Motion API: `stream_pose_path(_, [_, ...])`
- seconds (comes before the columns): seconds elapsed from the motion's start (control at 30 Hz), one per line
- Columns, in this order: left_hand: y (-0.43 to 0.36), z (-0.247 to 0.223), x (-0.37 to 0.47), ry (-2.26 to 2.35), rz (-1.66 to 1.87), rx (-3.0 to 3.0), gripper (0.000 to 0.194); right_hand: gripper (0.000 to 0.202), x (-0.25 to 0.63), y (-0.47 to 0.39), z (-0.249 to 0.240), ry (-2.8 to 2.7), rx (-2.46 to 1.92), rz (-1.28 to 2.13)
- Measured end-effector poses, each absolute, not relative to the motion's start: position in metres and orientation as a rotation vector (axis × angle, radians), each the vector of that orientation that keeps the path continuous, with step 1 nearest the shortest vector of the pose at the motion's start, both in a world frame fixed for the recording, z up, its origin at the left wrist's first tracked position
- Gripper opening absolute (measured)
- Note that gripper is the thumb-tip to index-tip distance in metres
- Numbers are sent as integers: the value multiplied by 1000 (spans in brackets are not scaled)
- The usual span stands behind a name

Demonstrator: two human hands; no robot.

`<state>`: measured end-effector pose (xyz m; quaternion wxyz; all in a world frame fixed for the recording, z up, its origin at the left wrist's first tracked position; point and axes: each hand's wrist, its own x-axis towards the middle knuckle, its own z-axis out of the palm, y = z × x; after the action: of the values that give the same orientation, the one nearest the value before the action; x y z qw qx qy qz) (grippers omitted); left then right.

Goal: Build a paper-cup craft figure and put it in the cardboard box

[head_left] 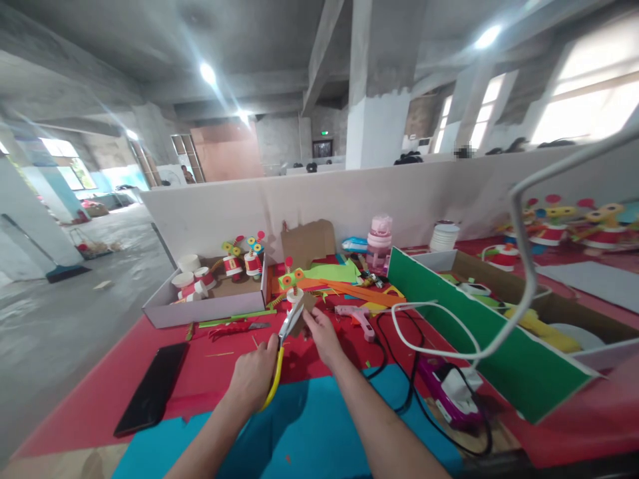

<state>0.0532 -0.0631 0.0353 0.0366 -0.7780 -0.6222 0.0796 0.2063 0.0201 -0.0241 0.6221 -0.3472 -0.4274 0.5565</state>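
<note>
My left hand [254, 374] is closed round the yellow handles of a pair of scissors [277, 376], whose metal blades point up and away from me. A small piece of brown cardboard [303, 318] is pinched in the fingers of my right hand [323, 338]. The blades lie against the cardboard's left side; whether they have cut into it I cannot tell. Just behind stands a small paper-cup figure [294, 293] with a green head and orange round eyes. A pink glue gun [357, 319] lies right of my right hand.
A box [200, 313] with cups and finished figures stands at the left, near a black phone [152, 389]. Red-handled scissors [229, 330] lie between. At the right are a green-sided box [484, 339], a white cable [522, 266] and a purple power strip [446, 392].
</note>
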Motion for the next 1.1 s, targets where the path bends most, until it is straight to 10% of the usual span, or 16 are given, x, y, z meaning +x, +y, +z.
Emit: stream_pose_path(1.1, [-59,23,63,-1920,112,-2490,34,36,212,15,-15,-977,-795,1188])
